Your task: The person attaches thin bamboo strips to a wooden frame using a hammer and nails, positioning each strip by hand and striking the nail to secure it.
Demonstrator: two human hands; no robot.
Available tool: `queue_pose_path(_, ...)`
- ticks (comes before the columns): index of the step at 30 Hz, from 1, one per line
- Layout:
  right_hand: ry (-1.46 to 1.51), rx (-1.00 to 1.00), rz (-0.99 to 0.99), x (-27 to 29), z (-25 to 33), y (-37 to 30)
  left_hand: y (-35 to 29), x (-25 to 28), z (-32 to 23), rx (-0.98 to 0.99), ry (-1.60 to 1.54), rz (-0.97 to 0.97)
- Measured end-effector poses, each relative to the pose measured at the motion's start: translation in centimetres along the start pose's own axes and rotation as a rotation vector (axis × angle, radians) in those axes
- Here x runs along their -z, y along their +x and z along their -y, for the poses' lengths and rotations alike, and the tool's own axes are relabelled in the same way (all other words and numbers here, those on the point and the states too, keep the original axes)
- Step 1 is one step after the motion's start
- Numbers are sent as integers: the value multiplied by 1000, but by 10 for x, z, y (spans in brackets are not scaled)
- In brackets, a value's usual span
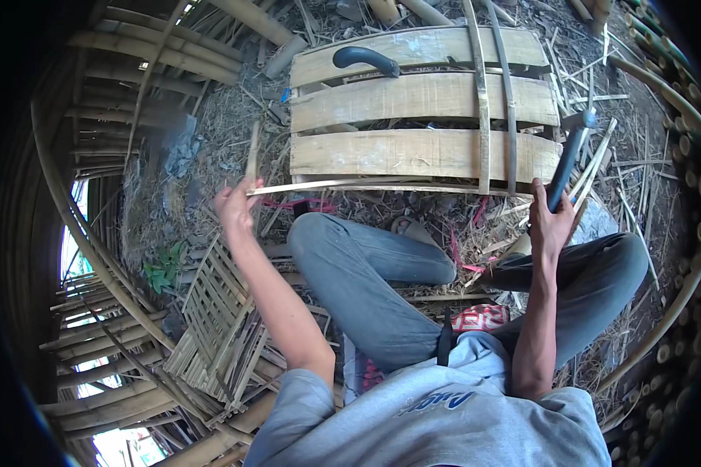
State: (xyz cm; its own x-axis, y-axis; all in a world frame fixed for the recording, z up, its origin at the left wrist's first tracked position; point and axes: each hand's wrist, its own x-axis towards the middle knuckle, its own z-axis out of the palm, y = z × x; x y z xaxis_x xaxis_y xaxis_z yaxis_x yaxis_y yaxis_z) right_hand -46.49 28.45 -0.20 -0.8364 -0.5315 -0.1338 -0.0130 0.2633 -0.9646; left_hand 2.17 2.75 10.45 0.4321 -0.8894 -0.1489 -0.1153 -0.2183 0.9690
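Observation:
My left hand (237, 206) is closed in a pinch on the end of a thin pale bamboo strip (331, 185). The strip runs rightward along the near edge of a low slatted wooden platform (389, 152). My right hand (550, 222) is wrapped round the dark handle of a hammer (568, 159), its grey head pointing away from me beside the platform's right end. The thumb side of that hand is close to the platform's near right corner. Two long bamboo strips (481, 117) lie across the boards. A black curved handle (366, 59) rests on the far boards; what it belongs to is hidden.
Split bamboo pieces and shavings litter the ground (234, 132). A woven bamboo panel (218, 292) lies at my left, near a small green plant (163, 267). Stacked bamboo poles (689, 148) line the right side. My bent legs (374, 272) are just below the platform.

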Motion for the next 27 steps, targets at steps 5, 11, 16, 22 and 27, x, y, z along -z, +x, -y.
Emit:
queue_pose_path(5,-6,31,-20,-5,-6,0,-12,68,-20,-103,-191,-3)
queue_pose_path(11,36,-60,28,0,16,-8,-68,100,-63,-251,-253,-76)
queue_pose_path(16,90,-87,30,-2,18,-9,-83,132,-90,-361,-407,-8)
queue_pose_path(22,199,-119,144,-16,33,-30,-98,108,-74,-318,-399,-9)
queue_pose_path(27,91,-111,190,-30,20,-50,-91,82,-10,-138,-366,66)
